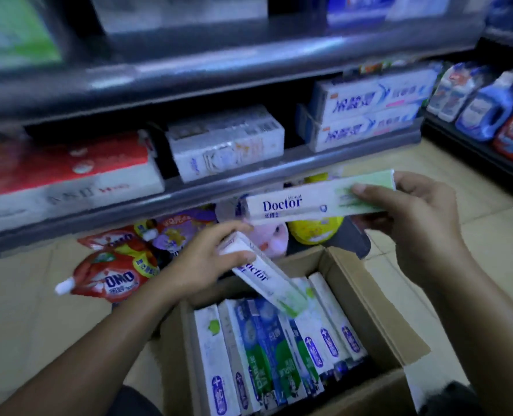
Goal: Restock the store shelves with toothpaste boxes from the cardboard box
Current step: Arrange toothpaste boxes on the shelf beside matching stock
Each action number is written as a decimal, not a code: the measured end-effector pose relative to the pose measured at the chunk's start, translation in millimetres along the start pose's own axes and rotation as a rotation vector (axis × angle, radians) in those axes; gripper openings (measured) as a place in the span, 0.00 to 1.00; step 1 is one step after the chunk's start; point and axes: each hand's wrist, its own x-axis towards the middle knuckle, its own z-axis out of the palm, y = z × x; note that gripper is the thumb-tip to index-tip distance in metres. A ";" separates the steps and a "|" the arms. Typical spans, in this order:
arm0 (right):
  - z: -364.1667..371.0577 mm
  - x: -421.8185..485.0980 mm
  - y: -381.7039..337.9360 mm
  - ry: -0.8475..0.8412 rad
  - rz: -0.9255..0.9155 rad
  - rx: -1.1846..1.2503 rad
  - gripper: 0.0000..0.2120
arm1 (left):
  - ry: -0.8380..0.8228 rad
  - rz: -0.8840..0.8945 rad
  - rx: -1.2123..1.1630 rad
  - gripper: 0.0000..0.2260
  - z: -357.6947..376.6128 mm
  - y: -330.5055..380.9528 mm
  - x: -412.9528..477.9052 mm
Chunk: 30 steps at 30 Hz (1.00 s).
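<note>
Toothpaste boxes are standing packed on edge in the open cardboard box on the tiled floor. The right hand is pinching one Doctor box by its green end, level below the lower shelf. The left hand is gripping a second Doctor box by its upper end, tilted, with its lower end among the packed ones. They are probably light, stiff, crushable card, best held across the narrow sides. Detergent pouches are lying under the shelf.

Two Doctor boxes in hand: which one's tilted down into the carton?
The left hand one: lower box, green end down at the carton. Upper box, right hand, is level.
</note>
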 end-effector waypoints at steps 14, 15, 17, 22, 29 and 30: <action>134.7 -24.9 -89.7 -0.336 -0.103 0.349 0.19 | 0.600 0.157 -0.353 0.28 -136.8 108.8 -111.6; 144.8 -28.1 -94.8 -0.350 -0.120 0.372 0.19 | 0.589 0.165 -0.346 0.28 -143.4 113.9 -118.8; 163.8 -32.7 -103.7 -0.354 -0.169 0.399 0.22 | 0.619 0.197 -0.311 0.28 -158.2 120.8 -132.6; 212.1 -38.8 -127.5 -0.399 -0.305 0.337 0.22 | 0.724 0.223 -0.295 0.29 -195.3 133.6 -157.1; 269.3 -7.2 -149.3 -0.307 -0.545 -0.011 0.27 | 0.844 0.145 -0.196 0.38 -251.0 150.3 -164.7; 277.0 -2.8 -150.2 -0.279 -0.549 -0.042 0.29 | 0.852 0.126 -0.180 0.39 -257.3 151.7 -162.5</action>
